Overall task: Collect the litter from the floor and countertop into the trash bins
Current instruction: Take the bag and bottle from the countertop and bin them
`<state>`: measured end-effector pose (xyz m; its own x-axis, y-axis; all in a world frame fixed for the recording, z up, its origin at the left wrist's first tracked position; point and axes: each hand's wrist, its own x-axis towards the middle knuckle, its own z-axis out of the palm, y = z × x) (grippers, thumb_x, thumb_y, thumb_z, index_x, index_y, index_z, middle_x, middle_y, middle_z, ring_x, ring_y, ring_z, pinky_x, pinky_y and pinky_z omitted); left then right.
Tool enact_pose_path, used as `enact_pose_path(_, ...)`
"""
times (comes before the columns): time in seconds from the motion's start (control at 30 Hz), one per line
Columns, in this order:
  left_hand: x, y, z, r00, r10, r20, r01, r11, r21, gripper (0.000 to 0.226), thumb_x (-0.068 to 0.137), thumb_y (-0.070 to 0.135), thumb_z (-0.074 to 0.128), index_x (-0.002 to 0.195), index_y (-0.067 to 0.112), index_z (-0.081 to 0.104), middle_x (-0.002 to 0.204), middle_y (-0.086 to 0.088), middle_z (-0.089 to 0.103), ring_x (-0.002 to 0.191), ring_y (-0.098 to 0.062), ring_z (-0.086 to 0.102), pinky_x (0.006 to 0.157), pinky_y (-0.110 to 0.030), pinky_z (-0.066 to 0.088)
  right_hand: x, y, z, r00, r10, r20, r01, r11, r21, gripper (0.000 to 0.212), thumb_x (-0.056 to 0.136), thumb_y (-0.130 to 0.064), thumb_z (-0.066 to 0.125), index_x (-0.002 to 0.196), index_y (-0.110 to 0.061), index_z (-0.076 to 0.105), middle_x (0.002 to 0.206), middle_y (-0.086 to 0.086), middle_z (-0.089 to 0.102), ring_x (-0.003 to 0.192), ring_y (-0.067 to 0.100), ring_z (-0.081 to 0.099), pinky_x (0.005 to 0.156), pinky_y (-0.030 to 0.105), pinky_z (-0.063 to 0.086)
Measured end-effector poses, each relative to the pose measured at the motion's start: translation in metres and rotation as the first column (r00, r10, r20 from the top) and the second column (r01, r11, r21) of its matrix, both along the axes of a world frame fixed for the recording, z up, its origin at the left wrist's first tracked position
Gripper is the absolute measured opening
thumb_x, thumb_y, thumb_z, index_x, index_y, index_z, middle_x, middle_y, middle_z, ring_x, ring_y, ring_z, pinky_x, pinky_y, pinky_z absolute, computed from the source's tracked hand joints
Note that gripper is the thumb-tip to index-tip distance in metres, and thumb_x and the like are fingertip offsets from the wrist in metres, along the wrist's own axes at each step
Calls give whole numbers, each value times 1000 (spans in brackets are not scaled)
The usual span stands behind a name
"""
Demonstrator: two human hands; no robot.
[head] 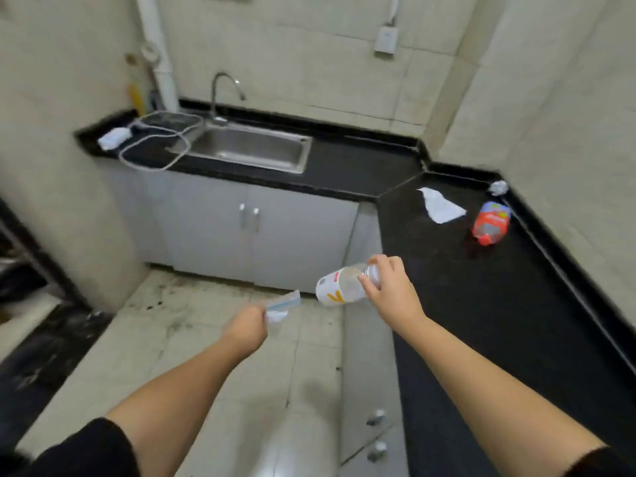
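Countertop [481, 304] runs black in an L along the far wall and down your right side, above grey cabinets [241, 232], with pale, stained floor tiles [192, 339] in front of you. Set into the far stretch is a steel sink [254, 149] with a curved tap [223, 94], and a looped white cord [151, 149] lies just to its left.

Your right hand [392, 290] is closed around the neck end of a clear plastic bottle [344, 285] with a white label marked in yellow; you hold it on its side, bottom pointing left, just off the countertop's edge and above the floor. Your left hand [246, 327] is clenched narrow on a small, crumpled white and blue wrapper [282, 306], also over the tiles; it is blurred, so you cannot tell more of it.

Well beyond your right hand, on the right stretch of countertop, a red-labelled bottle [490, 223] lies on its side, red cap towards you. A flat torn sheet of white paper [440, 204] lies near its left. A small crumpled paper ball [498, 187] sits in the back corner against the wall.
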<state>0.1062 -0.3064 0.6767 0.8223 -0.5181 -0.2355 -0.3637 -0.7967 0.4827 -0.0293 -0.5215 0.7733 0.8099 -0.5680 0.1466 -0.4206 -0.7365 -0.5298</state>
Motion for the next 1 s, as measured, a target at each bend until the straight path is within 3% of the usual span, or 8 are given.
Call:
enact_pose_path(0.1, 8, 101, -1, 979, 203, -17, -203, 979, -2, 23, 93, 15, 43, 103, 5, 61, 111, -19, 62, 104, -36, 60, 90, -41, 49, 50, 78, -17, 986, 167, -13, -166, 985, 48, 31, 89, -32, 56, 115, -15, 51, 114, 10, 46, 93, 34, 58, 83, 41, 49)
enact_pose_path(0.23, 3, 247, -9, 899, 439, -5, -438, 898, 46, 21, 93, 15, 44, 102, 8, 62, 111, -17, 61, 102, -36, 61, 92, -43, 51, 104, 207, -42, 927, 371, -57, -366, 927, 79, 31, 88, -31, 58, 114, -14, 52, 112, 11, 48, 90, 36, 58, 72, 33, 43)
enact_pose_path(0.4, -21, 421, -31, 804, 595, -10, -587, 796, 150, 24, 93, 16, 42, 100, 9, 64, 110, -14, 61, 99, -34, 61, 87, -44, 52, 141, 367, -76, 830, 553, -75, -540, 829, 144, 32, 89, -30, 59, 115, -13, 54, 114, 12, 47, 96, 33, 56, 82, 37, 47)
enact_pose_path(0.57, -44, 562, -64, 680, 726, -103, -680, 677, 283, 35, 95, 19, 43, 124, 7, 57, 128, -16, 56, 116, -31, 57, 98, -40, 47, 158, 507, -123, 732, 654, -191, -634, 756, 164, 33, 90, -34, 54, 118, -18, 50, 119, 9, 48, 100, 30, 57, 79, 37, 49)
enact_pose_path(0.67, -47, 611, -90, 605, 782, -151, -718, 617, 321, 32, 97, 15, 39, 116, 0, 61, 121, -20, 60, 109, -33, 61, 93, -40, 49, 163, 567, -152, 691, 686, -228, -659, 727, 191, 32, 89, -31, 56, 117, -17, 50, 116, 9, 46, 94, 33, 60, 74, 37, 50)
enact_pose_path(0.8, -35, 641, -147, 525, 817, -237, -752, 576, 320, 33, 100, 15, 37, 121, -2, 56, 127, -21, 56, 117, -32, 55, 98, -39, 44, 185, 622, -209, 636, 717, -285, -660, 697, 282, 33, 87, -22, 59, 117, -12, 48, 120, 12, 40, 86, 36, 60, 73, 39, 52)
enact_pose_path(1.0, 31, 655, -307, 482, 821, -305, -763, 565, 315, 21, 89, 0, 48, 109, -1, 53, 119, -19, 49, 109, -34, 49, 89, -38, 43, 241, 679, -374, 609, 741, -284, -659, 672, 338, 27, 84, -13, 65, 100, -10, 44, 108, 5, 33, 70, 18, 44, 68, 24, 39)
